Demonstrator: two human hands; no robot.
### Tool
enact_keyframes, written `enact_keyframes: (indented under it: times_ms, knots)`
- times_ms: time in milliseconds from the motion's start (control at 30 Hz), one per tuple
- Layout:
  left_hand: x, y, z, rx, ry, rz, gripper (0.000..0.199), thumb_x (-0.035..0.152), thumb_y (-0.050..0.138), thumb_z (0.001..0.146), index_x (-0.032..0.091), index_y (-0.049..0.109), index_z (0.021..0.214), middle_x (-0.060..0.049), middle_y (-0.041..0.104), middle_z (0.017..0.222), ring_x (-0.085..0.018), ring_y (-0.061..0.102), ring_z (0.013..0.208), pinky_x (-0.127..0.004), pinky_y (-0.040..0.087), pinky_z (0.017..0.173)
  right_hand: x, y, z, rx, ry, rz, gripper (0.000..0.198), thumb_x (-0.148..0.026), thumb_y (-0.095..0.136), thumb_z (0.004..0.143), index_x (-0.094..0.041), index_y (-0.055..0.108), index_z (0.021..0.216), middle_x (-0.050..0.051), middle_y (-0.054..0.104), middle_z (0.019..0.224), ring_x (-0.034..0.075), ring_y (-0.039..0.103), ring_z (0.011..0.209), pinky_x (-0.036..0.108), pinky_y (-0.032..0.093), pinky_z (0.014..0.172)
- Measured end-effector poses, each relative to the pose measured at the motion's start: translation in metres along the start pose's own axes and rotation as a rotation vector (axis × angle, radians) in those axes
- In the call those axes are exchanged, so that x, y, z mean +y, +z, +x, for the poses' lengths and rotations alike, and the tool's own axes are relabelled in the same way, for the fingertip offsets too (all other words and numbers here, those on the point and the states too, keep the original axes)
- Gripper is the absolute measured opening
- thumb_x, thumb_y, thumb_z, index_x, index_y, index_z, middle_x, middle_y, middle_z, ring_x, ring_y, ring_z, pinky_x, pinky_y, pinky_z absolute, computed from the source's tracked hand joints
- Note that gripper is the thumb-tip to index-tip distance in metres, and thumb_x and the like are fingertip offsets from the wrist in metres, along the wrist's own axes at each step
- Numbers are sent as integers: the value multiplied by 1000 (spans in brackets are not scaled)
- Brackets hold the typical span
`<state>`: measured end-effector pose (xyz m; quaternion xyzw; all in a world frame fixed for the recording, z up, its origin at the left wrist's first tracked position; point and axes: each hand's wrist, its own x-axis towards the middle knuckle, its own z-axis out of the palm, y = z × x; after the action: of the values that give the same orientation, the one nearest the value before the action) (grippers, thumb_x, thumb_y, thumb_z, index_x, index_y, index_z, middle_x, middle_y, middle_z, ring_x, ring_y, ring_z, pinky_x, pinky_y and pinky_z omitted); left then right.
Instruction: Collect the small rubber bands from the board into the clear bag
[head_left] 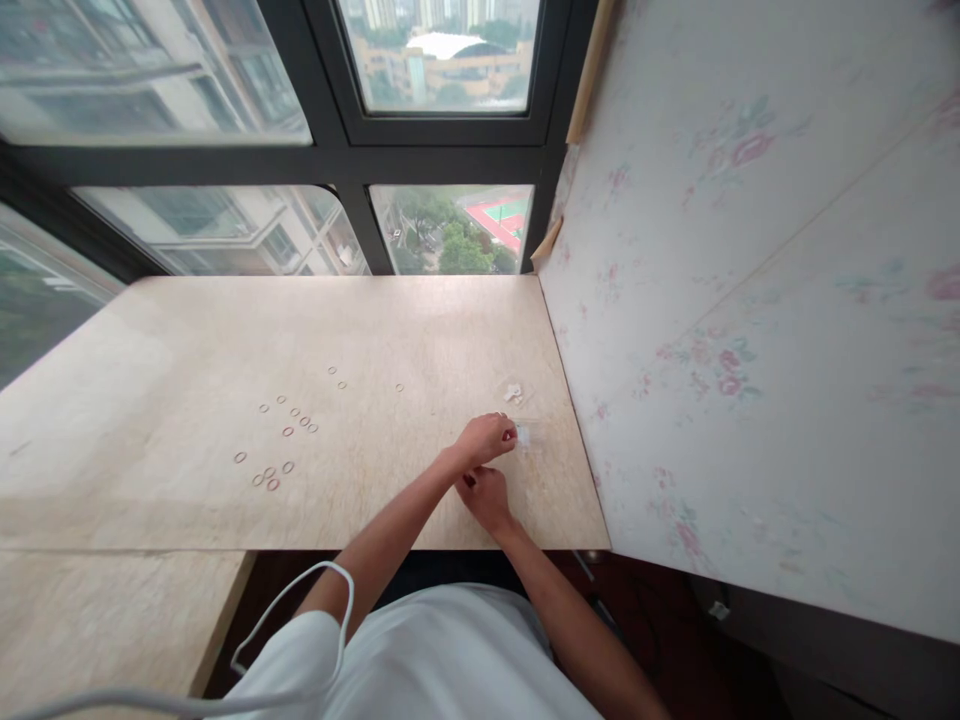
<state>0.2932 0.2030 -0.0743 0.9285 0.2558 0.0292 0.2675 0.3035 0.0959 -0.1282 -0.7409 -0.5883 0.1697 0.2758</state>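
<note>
Head view: work looks underway, how far unclear; rings [274, 490] lie loose centre-left on the bench [420, 320]. Left hand [487, 438], by a clear box [529, 437], and right hand [487, 498], just below, curl their fingers; I can't tell on what.

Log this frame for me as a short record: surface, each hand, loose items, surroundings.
Surface: beige marbled countertop
Left hand: fingers curled, at the left end of a clear plastic box; grip unclear
Right hand: fingers curled, close by the left wrist; contents hidden
Loose items: thin, round, brownish and reddish rings scattered left of the hands; small white pieces beyond the box
Surroundings: dark-framed window ahead; pale floral-patterned wall at right
</note>
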Motion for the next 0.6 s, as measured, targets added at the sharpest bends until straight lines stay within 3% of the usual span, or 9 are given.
enact_keyframes:
  times_ms: [333,467,600]
  knots:
    - [-5,-10,-14,133,-28,-145,13,19,55,79,19,68,79,-1,61,77,-13,54,70,-24,40,67,-2,-3,-3,15,-26,51,19,-26,49,84,-17,62,75,-1,63,58,12,57,50,22,31,53]
    - [-22,-14,-40,231,-58,-211,14,20,54,81,17,67,79,-2,62,75,-12,53,68,-24,40,66,-4,-6,-6,49,-46,144,22,-29,46,87,-18,65,86,-1,64,61,13,59,55,21,35,56]
    - [-52,-11,-81,312,-178,-237,15,23,53,83,16,66,87,-2,60,73,-13,53,67,-24,40,64,-5,-8,-9,43,-58,224,22,-29,47,87,-20,67,91,-1,66,64,13,61,58,20,39,60]
